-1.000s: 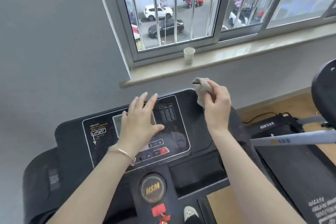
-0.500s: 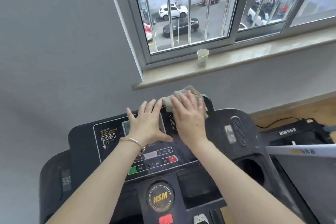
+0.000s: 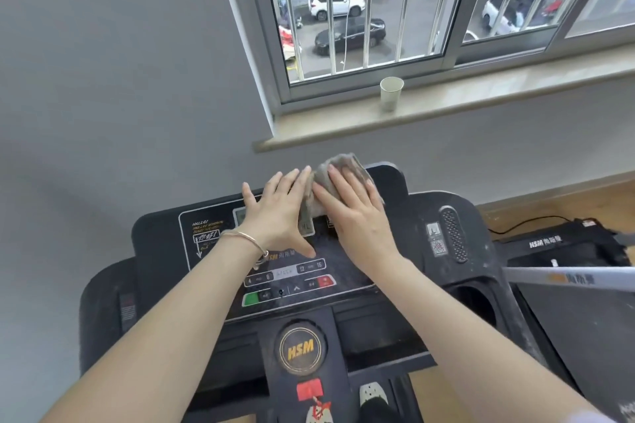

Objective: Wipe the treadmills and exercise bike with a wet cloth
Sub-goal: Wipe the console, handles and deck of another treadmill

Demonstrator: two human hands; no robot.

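A black treadmill console (image 3: 405, 251) with a control panel and an HSM badge fills the lower middle of the head view. A grey cloth (image 3: 338, 166) lies on the top middle of the panel. My right hand (image 3: 354, 213) lies flat on the cloth and presses it against the console. My left hand (image 3: 278, 216) rests flat beside it on the display, fingers spread, its fingertips touching the cloth's left edge. Part of the cloth is hidden under my right hand.
A white paper cup (image 3: 390, 93) stands on the windowsill (image 3: 481, 103) behind the console. A second treadmill (image 3: 567, 285) with a grey handrail sits to the right on the wooden floor. A grey wall is at the left. A cup holder (image 3: 476, 306) opens in the console's right side.
My right hand brought the cloth from the console's right corner down onto the panel's top middle and flattened on it. The view shifted so the console sits further right.
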